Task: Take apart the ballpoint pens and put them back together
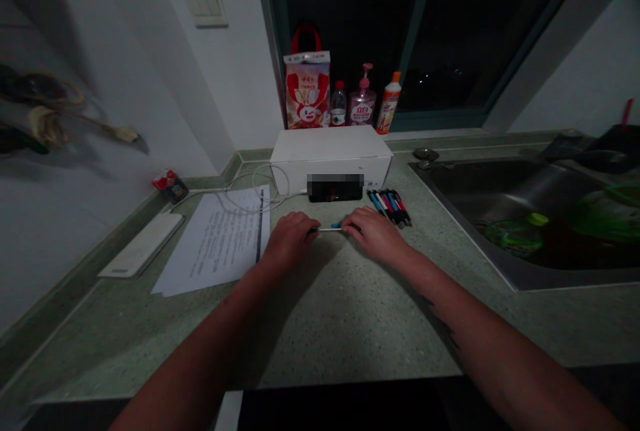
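A thin white rod that looks like a pen refill [330, 229] stretches level between my two hands, just above the counter. My left hand [291, 236] is closed, pinching its left end, where a dark tip shows at the fingers. My right hand [373, 231] is closed in a pinch at the other end, with something dark between the fingers. A small blue piece [335, 225] shows beside the right fingertips; whether it is held or lies on the counter I cannot tell. Several pens [389, 207] in blue, white, red and black lie side by side just beyond my right hand.
A phone [335, 191] with a white cable leans against a white box [330, 144]. Printed sheets [220, 237], a white flat case [143, 244] and a small red-black packet [171, 185] lie left. Bottles [362, 105] and a red bag [307, 91] stand behind; a sink [465, 194] is right.
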Demonstrator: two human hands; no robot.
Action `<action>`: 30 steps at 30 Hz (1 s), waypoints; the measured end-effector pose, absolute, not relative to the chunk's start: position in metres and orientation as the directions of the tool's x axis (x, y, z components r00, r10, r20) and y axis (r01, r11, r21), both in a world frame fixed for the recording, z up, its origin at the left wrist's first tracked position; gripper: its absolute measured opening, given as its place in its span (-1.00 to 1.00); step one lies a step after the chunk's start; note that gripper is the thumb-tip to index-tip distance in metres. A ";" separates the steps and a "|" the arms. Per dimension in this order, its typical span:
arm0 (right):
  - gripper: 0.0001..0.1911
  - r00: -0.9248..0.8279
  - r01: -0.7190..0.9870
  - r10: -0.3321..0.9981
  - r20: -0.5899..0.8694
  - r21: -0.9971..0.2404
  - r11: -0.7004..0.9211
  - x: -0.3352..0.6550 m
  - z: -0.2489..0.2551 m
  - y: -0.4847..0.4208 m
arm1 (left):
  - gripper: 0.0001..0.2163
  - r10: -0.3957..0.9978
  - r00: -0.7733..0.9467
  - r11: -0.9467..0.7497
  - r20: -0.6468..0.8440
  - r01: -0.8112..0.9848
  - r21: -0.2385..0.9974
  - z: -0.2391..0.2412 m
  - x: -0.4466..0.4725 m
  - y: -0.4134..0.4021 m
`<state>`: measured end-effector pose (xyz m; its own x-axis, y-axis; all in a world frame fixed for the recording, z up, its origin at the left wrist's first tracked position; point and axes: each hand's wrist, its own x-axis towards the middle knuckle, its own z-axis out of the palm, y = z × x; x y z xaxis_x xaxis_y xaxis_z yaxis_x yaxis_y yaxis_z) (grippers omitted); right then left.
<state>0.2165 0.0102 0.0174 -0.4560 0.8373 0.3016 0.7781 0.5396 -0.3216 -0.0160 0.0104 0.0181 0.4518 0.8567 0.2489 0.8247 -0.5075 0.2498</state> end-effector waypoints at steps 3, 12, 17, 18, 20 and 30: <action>-0.82 -0.443 0.796 0.847 0.294 -0.305 0.523 0.218 0.016 0.012 | -0.84 0.863 0.427 -0.490 0.270 0.836 0.246 0.020 -0.017 0.010; -0.82 -0.426 0.817 0.863 0.272 -0.295 0.496 0.221 0.016 0.014 | -0.83 0.872 0.413 -0.479 0.263 0.830 0.286 0.016 -0.018 0.012; -0.83 -0.461 0.807 0.862 0.210 -0.304 0.506 0.224 0.018 0.012 | -0.83 0.869 0.416 -0.483 0.268 0.830 0.279 0.014 -0.020 0.011; -0.84 -0.485 0.796 0.854 0.189 -0.310 0.520 0.224 0.018 0.011 | -0.84 0.862 0.435 -0.499 0.260 0.820 0.280 0.014 -0.019 0.010; -0.85 -0.531 0.768 0.833 0.154 -0.327 0.551 0.225 0.018 0.010 | -0.84 0.843 0.485 -0.535 0.232 0.799 0.274 0.014 -0.016 0.008; -0.91 -0.523 0.770 0.844 0.122 -0.357 0.529 0.220 0.022 0.006 | -0.78 0.799 0.591 -0.602 0.116 0.778 0.179 0.021 -0.014 0.006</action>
